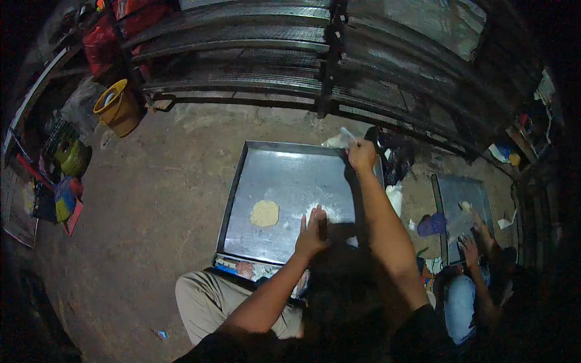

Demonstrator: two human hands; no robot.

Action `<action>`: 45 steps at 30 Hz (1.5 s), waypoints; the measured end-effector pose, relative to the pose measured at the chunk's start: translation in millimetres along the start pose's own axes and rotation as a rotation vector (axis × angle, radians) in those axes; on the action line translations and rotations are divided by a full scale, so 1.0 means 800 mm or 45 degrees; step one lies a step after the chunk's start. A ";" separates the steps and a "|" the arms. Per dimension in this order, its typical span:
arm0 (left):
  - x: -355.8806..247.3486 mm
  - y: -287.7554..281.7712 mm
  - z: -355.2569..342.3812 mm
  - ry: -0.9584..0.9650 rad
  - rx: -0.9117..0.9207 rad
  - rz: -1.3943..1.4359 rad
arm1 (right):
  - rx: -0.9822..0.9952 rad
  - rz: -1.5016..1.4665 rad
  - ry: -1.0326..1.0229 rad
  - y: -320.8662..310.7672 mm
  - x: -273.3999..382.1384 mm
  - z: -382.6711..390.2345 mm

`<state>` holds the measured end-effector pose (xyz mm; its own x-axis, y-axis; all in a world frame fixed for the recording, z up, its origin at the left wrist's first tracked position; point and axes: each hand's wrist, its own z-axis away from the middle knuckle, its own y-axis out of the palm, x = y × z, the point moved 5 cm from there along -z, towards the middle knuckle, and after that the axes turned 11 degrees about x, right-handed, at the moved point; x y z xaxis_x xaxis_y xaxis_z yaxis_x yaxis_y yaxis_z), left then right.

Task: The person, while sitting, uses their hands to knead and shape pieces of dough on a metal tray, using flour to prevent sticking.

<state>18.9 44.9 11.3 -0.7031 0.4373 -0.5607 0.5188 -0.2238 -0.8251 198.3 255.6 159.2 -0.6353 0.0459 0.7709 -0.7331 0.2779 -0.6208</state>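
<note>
A large metal tray (284, 175) lies on the dirt floor in front of me. A flat round of pale dough (265, 213) sits on its near left part. My left hand (312, 235) rests flat, fingers apart, on the tray's near right part beside a patch of white flour (321, 212). My right hand (361, 154) reaches to the tray's far right corner and pinches the edge of a clear plastic bag (340, 140). My knee in beige trousers (206, 299) is below the tray.
A second metal tray (463, 196) lies to the right, where another person's hands (471, 245) work. A yellow bucket (118, 107) stands far left by corrugated sheets (272, 54). Coloured items (66, 199) crowd the left edge. A black bag (396, 158) sits between the trays.
</note>
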 end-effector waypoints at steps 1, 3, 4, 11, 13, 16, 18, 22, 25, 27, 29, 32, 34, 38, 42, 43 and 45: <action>-0.002 -0.013 -0.003 -0.001 0.024 0.031 | -0.034 0.011 -0.037 0.000 0.003 -0.009; -0.017 -0.004 0.021 -0.005 0.028 0.107 | -0.032 0.079 -0.125 -0.003 -0.003 -0.001; -0.006 -0.001 0.022 0.030 -0.008 0.103 | -0.048 0.100 -0.197 -0.008 0.009 -0.009; -0.011 0.018 0.016 -0.030 -0.339 -0.751 | -0.034 -0.103 -0.611 -0.059 0.132 -0.003; -0.012 0.019 0.017 -0.013 -0.294 -0.620 | 0.052 -0.073 -0.748 -0.064 0.186 0.022; -0.010 0.017 0.020 -0.021 -0.267 -0.511 | 0.263 -0.142 -0.763 -0.039 0.247 0.045; -0.013 0.016 0.019 -0.012 -0.264 -0.484 | 0.361 -0.238 -0.712 -0.018 0.274 0.066; -0.018 0.019 0.017 0.019 -0.247 -0.454 | 0.770 -0.521 -0.559 0.049 0.303 0.119; -0.010 0.013 0.024 -0.027 -0.274 -0.455 | 0.945 -0.661 -0.545 0.119 0.336 0.189; -0.015 0.012 0.019 -0.001 -0.262 -0.434 | 0.910 -0.653 -0.523 0.161 0.313 0.212; -0.007 0.005 0.025 -0.042 -0.280 -0.449 | 1.025 -0.737 -0.576 0.217 0.299 0.245; -0.015 0.004 0.024 -0.003 -0.267 -0.427 | 1.114 -0.368 -0.353 0.249 0.245 0.264; -0.016 0.005 0.026 -0.001 -0.267 -0.420 | 1.058 -0.362 -0.406 0.236 0.236 0.270; -0.013 0.009 0.024 -0.004 -0.300 -0.444 | 0.944 -0.257 -0.359 0.161 0.197 0.268; 0.013 0.029 0.006 -0.023 -0.333 -0.520 | 0.558 -0.036 -0.271 0.006 0.107 0.246; 0.021 0.023 0.005 -0.036 -0.313 -0.502 | 0.408 0.025 -0.263 -0.033 0.077 0.241; -0.009 -0.016 0.010 -0.009 0.026 -0.285 | 0.201 0.047 -0.016 -0.117 -0.001 0.228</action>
<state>13.4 37.3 25.0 -0.8029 0.4721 -0.3639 0.3395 -0.1396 -0.9302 223.0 54.6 190.8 -0.6649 0.0408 0.7458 -0.7375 0.1223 -0.6642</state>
